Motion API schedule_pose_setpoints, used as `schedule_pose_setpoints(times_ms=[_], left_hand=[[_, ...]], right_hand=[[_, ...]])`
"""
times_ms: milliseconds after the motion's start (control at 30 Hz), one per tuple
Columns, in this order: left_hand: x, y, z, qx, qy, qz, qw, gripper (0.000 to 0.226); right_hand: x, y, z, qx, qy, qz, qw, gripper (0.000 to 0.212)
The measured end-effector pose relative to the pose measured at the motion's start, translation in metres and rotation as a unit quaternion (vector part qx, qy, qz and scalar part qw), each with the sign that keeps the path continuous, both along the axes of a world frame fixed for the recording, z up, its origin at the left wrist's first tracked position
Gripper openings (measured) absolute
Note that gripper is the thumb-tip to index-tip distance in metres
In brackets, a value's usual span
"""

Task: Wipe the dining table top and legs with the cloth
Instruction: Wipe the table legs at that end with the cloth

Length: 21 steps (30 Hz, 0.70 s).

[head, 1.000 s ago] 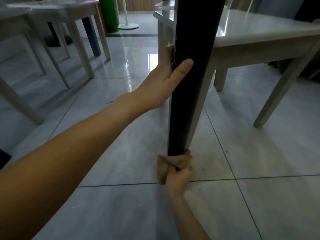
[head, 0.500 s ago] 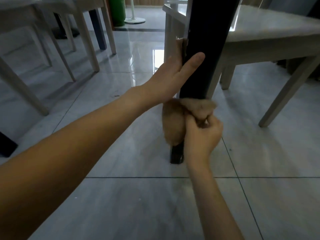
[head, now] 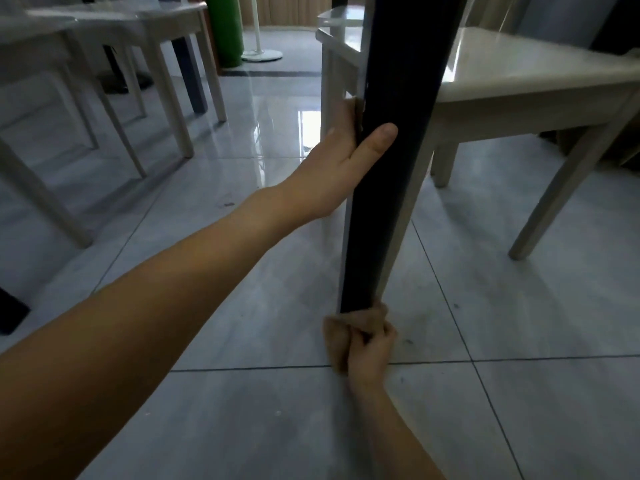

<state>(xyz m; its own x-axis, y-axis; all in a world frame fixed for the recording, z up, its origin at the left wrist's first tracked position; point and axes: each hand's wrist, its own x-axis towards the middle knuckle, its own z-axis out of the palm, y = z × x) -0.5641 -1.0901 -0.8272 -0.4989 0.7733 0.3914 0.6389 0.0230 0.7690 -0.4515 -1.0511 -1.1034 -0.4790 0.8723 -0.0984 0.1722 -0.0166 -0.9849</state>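
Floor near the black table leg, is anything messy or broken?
Nothing broken or spilled. Just small dark specks on the grey floor tiles: one beside the right hand gripping the cloth at the foot of the table leg, another farther left.

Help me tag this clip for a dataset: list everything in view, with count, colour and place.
table leg: one, black, centre, from the top edge down to the floor
cloth: one, tan, bunched at the leg's foot
pale chair: one, cream, right, behind the leg
white chairs: at least two, white, upper left
green cylinder: one, green, top, left of centre
stand base: one, white, round, on the floor beside the cylinder
floor tiles: many, grey and glossy, throughout
left hand: one, grips the leg about midway up
right hand: one, grips the cloth at the leg's foot
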Motion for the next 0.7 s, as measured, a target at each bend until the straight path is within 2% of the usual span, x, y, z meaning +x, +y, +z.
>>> schedule_pose_setpoints(times_ms=[33,133,167,233,300,400,467,600,700], left_hand=[[0.001,-0.001,0.001,-0.005,0.000,-0.002,1.000,0.045],[0.002,-0.002,0.001,-0.009,-0.006,-0.011,1.000,0.046],[0.002,-0.003,0.003,-0.009,-0.004,-0.014,1.000,0.046],[0.004,-0.003,0.001,-0.014,-0.015,-0.022,1.000,0.042],[0.003,-0.003,-0.001,-0.009,-0.022,-0.015,1.000,0.036],[0.001,-0.003,0.000,-0.003,-0.011,-0.007,1.000,0.045],[0.001,-0.003,0.002,0.001,-0.012,-0.006,1.000,0.047],[0.000,-0.002,0.002,-0.001,-0.012,0.010,1.000,0.037],[-0.001,-0.001,0.000,-0.002,-0.007,0.008,1.000,0.038]], right_hand=[[0.004,0.005,-0.013,-0.004,-0.035,0.017,0.999,0.040],[0.007,0.009,-0.014,-0.003,-0.051,0.017,0.999,0.029],[0.005,0.012,-0.005,0.020,-0.049,0.007,0.999,0.034],[0.001,0.012,0.021,0.052,0.007,-0.023,0.998,0.036],[-0.003,0.013,0.055,0.097,0.054,-0.050,0.993,0.023],[-0.007,0.019,0.115,0.172,0.112,-0.075,0.976,0.026],[-0.010,0.022,0.156,0.205,0.159,-0.072,0.963,0.018],[-0.016,0.028,0.217,0.255,0.202,-0.088,0.941,0.038],[-0.021,0.026,0.241,0.241,0.275,-0.084,0.927,0.051]])
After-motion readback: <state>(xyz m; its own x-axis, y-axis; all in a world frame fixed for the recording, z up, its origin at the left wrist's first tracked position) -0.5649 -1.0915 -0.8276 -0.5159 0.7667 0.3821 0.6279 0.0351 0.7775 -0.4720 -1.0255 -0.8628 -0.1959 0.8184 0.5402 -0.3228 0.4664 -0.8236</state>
